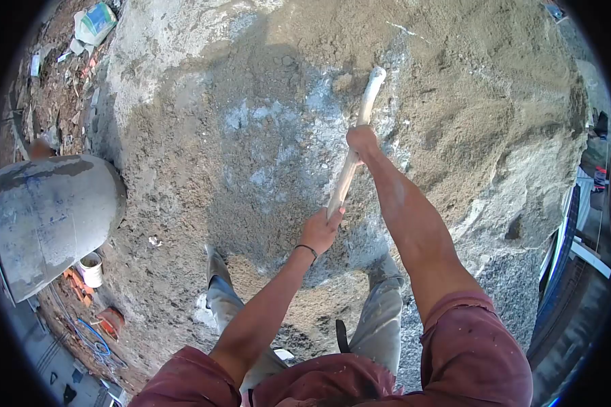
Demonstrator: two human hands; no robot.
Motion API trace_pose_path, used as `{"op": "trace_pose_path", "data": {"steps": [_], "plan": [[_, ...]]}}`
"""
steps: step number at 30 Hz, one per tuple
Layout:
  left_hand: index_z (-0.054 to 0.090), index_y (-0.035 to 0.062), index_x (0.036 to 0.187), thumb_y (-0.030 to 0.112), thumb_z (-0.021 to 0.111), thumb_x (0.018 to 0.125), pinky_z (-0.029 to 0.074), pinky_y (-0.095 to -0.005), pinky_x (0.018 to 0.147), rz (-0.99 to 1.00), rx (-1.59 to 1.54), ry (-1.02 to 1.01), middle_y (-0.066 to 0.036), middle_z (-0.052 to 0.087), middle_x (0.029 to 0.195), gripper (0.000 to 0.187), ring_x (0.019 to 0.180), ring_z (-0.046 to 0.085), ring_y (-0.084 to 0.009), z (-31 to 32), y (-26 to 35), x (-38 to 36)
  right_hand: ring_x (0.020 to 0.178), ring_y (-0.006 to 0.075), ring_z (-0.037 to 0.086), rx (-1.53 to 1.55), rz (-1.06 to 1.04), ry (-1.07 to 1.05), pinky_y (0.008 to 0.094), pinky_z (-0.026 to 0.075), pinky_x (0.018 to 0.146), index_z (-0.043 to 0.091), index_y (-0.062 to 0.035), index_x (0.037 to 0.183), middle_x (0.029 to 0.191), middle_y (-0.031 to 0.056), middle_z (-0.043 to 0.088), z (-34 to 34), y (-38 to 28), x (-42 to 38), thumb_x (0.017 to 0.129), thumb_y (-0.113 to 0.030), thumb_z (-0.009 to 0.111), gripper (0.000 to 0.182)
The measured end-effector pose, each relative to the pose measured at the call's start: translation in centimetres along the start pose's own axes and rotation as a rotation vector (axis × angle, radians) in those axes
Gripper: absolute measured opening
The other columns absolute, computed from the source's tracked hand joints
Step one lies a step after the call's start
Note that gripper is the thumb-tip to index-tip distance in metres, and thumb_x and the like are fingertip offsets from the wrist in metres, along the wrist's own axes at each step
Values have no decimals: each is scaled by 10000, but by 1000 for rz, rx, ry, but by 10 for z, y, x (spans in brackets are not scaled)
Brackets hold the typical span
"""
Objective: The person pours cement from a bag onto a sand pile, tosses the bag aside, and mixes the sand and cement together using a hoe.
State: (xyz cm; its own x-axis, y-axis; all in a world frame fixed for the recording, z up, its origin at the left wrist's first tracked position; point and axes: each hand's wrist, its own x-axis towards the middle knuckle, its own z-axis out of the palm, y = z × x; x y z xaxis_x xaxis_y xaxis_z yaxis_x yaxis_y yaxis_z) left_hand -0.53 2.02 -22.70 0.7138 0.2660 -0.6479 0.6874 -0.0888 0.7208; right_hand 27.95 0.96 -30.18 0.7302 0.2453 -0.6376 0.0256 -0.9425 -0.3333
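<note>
A pale wooden tool handle (pixel 367 102) runs slantwise in front of me, its rounded whitish end pointing up and to the right. My left hand (pixel 319 231), with a dark band at the wrist, is closed around its lower end. Farther up, my right hand (pixel 362 138) grips it around the middle. No blade or tool head can be made out. Beneath the handle lies a broad spread of grey-brown sandy material (pixel 271 156) with whitish powder patches, and I stand in it.
At the left is a large grey cylindrical drum (pixel 54 217), with a white bucket (pixel 90 270), bricks (pixel 79 287) and a blue hose (pixel 96 342) nearby. A torn bag (pixel 95 24) lies among debris at the upper left. White boards (pixel 589 258) edge the right side.
</note>
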Motion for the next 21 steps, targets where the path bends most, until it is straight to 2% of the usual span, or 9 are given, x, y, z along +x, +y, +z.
{"op": "trace_pose_path", "data": {"steps": [2,6,8,9,10,11,14,18,21], "plan": [[593,4,926,632,479,1027,461,-467,593,21,41,29,-144,574,666,646,592,578,-309,3,-28,-75,814,398,748,388,180,63,450,609,683,699,137,961,930,299,722,13,12,-36,914,-201,561,369],[613,26,978,516,533,1043,472,-426,600,-108,-36,-133,-138,596,681,501,609,599,-282,-56,-51,-223,756,396,742,492,298,224,477,585,700,690,139,904,796,274,712,72,13,-182,891,-249,619,395],[621,29,998,455,581,1037,475,-407,586,-184,17,-185,-126,609,664,429,607,623,-250,-72,-75,-303,722,352,730,663,330,253,463,571,630,612,140,1028,843,255,686,117,38,-259,915,-273,683,434],[636,35,1025,462,596,1026,491,-411,594,-219,9,-191,-136,635,671,428,633,665,-262,-93,-60,-344,623,310,701,786,371,155,437,549,525,542,116,1046,840,200,661,114,28,-315,949,-239,695,398],[641,75,1077,558,567,1002,511,-511,652,-309,58,-250,-218,667,720,494,714,686,-433,-105,-75,-385,506,265,640,863,330,152,412,519,431,491,59,1013,773,137,610,141,43,-355,977,-186,669,305],[655,85,1056,560,589,989,509,-497,612,-393,147,-304,-203,675,725,484,689,686,-416,-120,-81,-420,480,227,577,990,421,75,404,527,395,447,6,1047,740,100,544,121,16,-409,993,-142,642,250],[657,103,989,536,639,969,505,-466,546,-227,262,-256,-156,652,673,435,619,673,-382,-152,-128,-509,552,286,650,1175,725,-213,419,577,477,433,35,1094,775,131,578,130,12,-501,969,-77,640,267],[651,113,863,491,708,937,507,-437,515,-140,303,-135,-120,626,628,389,571,660,-355,-169,-149,-512,603,308,681,1198,586,-184,419,598,532,436,63,1097,806,155,601,118,-16,-521,951,-28,626,256],[645,89,893,415,709,944,495,-451,511,112,227,42,-130,638,649,336,588,664,-373,-150,-125,-403,620,284,681,1268,350,-135,405,577,532,426,50,1101,846,156,595,52,-38,-436,951,-15,617,251]]}}
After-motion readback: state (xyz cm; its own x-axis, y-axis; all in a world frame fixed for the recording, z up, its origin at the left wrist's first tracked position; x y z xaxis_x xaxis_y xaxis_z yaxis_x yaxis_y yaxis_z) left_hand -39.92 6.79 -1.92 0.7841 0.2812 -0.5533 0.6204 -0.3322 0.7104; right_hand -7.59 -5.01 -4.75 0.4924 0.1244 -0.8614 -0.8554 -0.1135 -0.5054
